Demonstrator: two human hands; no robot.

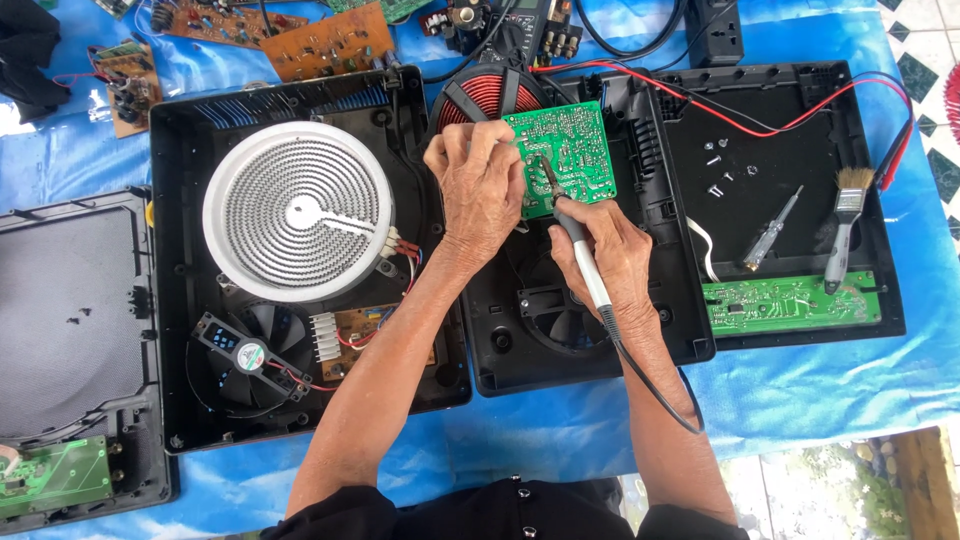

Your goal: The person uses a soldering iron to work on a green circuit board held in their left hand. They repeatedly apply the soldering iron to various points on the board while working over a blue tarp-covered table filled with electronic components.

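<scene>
light: bright, even daylight | shadows: soft, faint | focus: sharp | glare: slight top-left

A circuit board (565,155) sits on an open casing (590,300), with a coil (487,95) behind it. Left lies a round heating element (298,210); right, a tray (800,200) holding a screwdriver (770,230) and brush (845,225).

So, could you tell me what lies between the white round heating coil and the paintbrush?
In the head view, between the heating coil and the paintbrush lie both hands, left and right, the green circuit board and a screwdriver.
</scene>
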